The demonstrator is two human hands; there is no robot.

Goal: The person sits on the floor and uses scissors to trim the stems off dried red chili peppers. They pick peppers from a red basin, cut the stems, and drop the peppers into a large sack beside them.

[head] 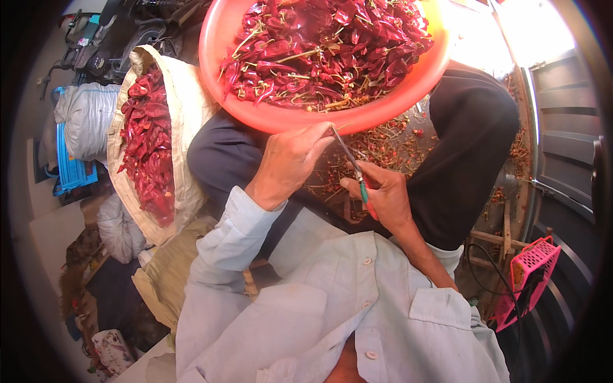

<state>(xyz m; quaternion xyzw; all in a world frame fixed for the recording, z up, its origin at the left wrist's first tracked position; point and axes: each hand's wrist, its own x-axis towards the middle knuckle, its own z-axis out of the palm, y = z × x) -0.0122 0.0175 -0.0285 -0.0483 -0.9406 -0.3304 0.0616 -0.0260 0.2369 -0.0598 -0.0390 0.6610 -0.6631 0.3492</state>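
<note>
My left hand (290, 160) pinches a dried red chili at the near rim of a red plastic basin (268, 122). Most of that chili is hidden by my fingers; a thin pale stem pokes out toward the right. My right hand (385, 194) grips a pair of scissors (352, 160) with green and red handles, their blades pointing up to my left fingertips. The blades look close together. Dried red chilies (325, 57) with stems fill the basin, which stands just beyond my knees.
An open woven sack (187, 91) of dried chilies (148, 153) leans left of my knee. Stem scraps (383, 148) litter the floor between my legs. Farther left are a stuffed white bag (91, 119) and a blue plastic crate (72, 167). A pink plastic basket (527, 282) hangs right, near a metal door (565, 100).
</note>
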